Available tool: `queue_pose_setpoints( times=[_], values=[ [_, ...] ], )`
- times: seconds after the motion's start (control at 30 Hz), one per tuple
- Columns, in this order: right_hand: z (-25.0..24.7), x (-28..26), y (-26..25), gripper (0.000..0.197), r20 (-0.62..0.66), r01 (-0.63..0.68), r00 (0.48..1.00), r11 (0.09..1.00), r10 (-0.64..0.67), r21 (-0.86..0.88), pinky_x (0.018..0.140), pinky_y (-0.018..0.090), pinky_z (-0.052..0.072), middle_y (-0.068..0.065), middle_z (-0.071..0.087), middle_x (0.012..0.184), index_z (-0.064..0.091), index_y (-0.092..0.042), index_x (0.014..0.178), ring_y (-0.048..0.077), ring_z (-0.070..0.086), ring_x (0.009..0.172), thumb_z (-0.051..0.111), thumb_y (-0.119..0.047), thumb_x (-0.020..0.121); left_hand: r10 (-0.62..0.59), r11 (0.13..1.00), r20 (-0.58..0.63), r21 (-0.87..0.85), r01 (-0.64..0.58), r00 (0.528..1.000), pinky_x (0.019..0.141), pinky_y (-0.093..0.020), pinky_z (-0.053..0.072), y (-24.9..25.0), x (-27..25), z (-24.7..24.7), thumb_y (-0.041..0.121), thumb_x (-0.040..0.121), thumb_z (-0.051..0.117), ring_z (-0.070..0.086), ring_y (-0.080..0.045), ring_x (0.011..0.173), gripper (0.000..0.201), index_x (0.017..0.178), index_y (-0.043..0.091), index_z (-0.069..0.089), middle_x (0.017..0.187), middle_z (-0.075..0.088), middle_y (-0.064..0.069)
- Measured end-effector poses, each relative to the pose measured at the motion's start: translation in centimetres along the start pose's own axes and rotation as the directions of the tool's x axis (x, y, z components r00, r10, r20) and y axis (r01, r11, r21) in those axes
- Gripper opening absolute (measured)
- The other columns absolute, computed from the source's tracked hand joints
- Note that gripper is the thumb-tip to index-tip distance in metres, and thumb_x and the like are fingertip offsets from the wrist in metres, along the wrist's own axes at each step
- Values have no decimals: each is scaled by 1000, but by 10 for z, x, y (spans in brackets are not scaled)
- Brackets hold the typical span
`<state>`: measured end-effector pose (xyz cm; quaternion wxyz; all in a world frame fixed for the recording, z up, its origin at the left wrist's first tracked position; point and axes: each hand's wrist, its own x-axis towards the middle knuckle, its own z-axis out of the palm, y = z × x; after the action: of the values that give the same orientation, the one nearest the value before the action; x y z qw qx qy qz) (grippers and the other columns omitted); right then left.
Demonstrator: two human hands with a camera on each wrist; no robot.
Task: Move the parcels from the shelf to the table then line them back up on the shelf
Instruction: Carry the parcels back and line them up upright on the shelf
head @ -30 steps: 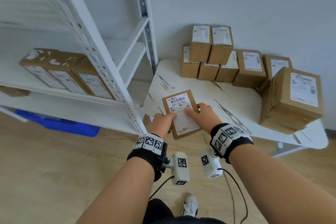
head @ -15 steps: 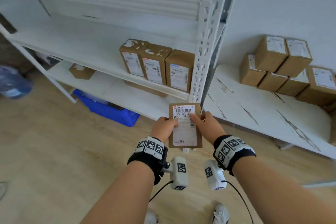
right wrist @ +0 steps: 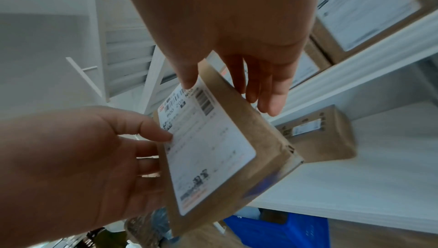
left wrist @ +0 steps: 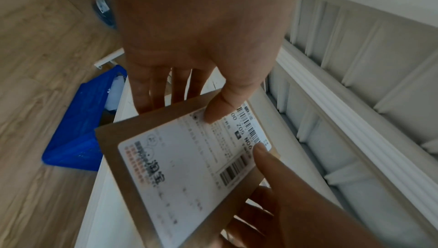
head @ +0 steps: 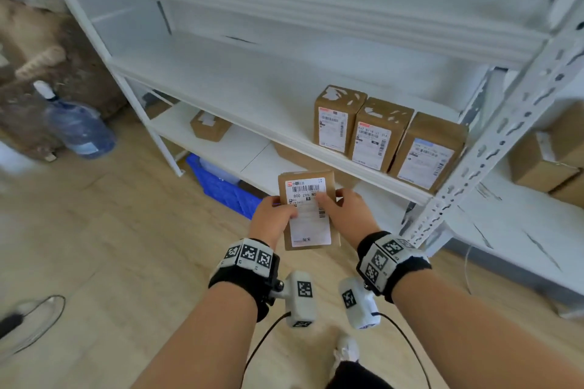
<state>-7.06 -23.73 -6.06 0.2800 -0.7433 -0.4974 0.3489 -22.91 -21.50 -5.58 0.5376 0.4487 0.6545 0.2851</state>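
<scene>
Both hands, left hand (head: 274, 215) and right hand (head: 344, 212), were clamped on one flat brown cardboard parcel with a white label (head: 308, 224). Three brown cardboard parcels (head: 376, 136) stood upright, touching, on the white metal shelf (head: 252, 98) just beyond.

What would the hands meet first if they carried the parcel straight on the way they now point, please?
Probably the front edge of the shelf, left of the three standing parcels. The left hand and right hand hold the parcel below and short of it; depth is unclear.

The parcel (head: 308, 208) is matt brown cardboard with a smooth white paper label (head: 308, 215); the shelf (head: 252, 85) is white painted metal, the floor (head: 94, 246) pale wood-grain.
</scene>
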Motion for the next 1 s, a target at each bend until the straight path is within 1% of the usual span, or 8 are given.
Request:
queue_pose_setpoints(
  times=[0.13,0.27,0.33,0.4,0.53,0.73,0.87,1.0],
  values=[
    [19,45,-37,64,-8,76,997,997,-76,21,85,35,52,0,58,117,55,-19,126,16,61,98,48,-68,85,57,995,-70,-76,-62,996,75,-32,56,19,43,-25,5,79,58,67,-19,93,32,110,12,62,103,70,-3],
    [33,99,-69,58,-23,103,995,992,-102,76,86,42,54,1,55,112,56,-20,120,18,60,95,49,-66,85,87,994,-130,-54,-95,988,88,-38,55,47,96,-46,9,81,61,66,-20,97,37,117,14,60,105,69,-1],
    [38,124,-81,58,-38,93,995,989,-89,116,85,43,55,1,56,112,55,-21,119,18,61,94,50,-66,83,106,993,-124,-47,-112,987,84,-35,55,60,120,-52,12,84,62,66,-21,99,32,115,15,60,106,69,-1],
    [41,146,-93,53,-57,91,995,986,-84,140,86,40,53,1,57,114,53,-21,121,17,60,96,53,-60,85,123,990,-111,-57,-130,986,80,-34,56,74,142,-56,18,87,64,65,-21,101,25,111,17,60,106,68,-2],
    [43,184,-115,53,-89,124,989,986,-114,111,95,36,47,3,53,126,44,-17,134,20,55,111,53,-49,93,179,981,-121,-51,-186,976,94,-40,52,99,183,-62,34,91,62,65,-19,101,22,108,22,61,106,69,-2],
    [46,221,-138,58,-125,81,990,990,-66,117,96,41,48,5,50,133,36,-18,140,21,54,115,52,-47,93,189,979,-36,-68,-191,981,76,-26,49,128,225,-63,53,92,53,65,-12,92,39,112,21,61,100,69,3],
    [48,243,-150,57,-162,41,987,994,-24,99,86,32,45,7,49,133,29,-15,144,24,55,112,52,-35,96,220,975,52,-9,-220,974,84,-37,57,148,260,-64,65,87,44,69,-19,88,53,103,18,65,94,72,-3],
    [54,259,-157,47,-215,-64,973,993,83,95,90,39,51,13,53,129,33,-12,139,29,60,107,50,-18,95,260,956,179,92,-280,949,87,-48,55,162,288,-67,66,82,43,70,-24,85,57,92,16,67,89,73,-5]
  ],
)
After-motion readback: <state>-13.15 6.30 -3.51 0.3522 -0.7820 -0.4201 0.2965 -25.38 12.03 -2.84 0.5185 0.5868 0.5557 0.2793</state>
